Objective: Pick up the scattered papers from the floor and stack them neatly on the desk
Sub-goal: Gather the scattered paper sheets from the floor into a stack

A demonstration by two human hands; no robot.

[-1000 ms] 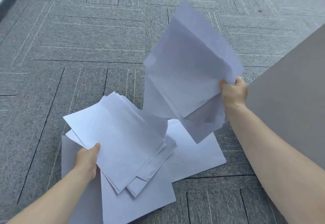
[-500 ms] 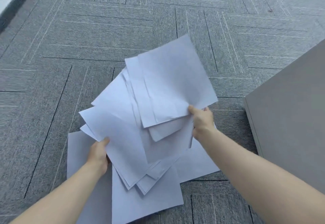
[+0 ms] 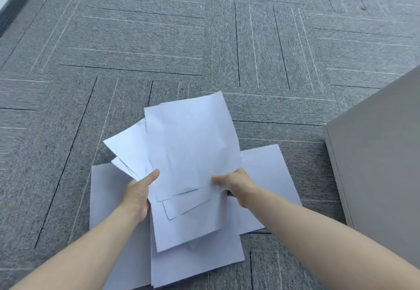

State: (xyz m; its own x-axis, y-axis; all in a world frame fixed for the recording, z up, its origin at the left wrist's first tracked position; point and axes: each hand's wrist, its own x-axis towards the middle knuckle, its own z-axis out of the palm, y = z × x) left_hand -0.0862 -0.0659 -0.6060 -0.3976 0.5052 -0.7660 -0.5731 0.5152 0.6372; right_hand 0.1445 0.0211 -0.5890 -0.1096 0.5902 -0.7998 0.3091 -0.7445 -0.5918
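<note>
Both my forearms reach forward and down from the near edge, bare, converging on an untidy bundle of white paper sheets point(image 3: 193, 144) held above the grey carpet-tile floor point(image 3: 159, 39). My left hand point(image 3: 138, 194) clamps the bundle's left side, thumb laid flat on top and pointing far-right, the other fingers hidden beneath the sheets. My right hand point(image 3: 236, 185) pinches the bundle's near-right edge, thumb on top pointing left, knuckles up, fingers curled under out of sight. The sheets in the bundle are fanned and misaligned: corners stick out on the left, and lower edges step out toward me. Beneath the bundle, more loose white sheets point(image 3: 268, 176) lie flat on the carpet, one spreading right of my right wrist, others point(image 3: 106, 198) left of and under my left forearm. A plain grey flat-sided cabinet panel point(image 3: 381, 164) stands at the right, its near-left corner close to the floor sheets but apart from them.
</note>
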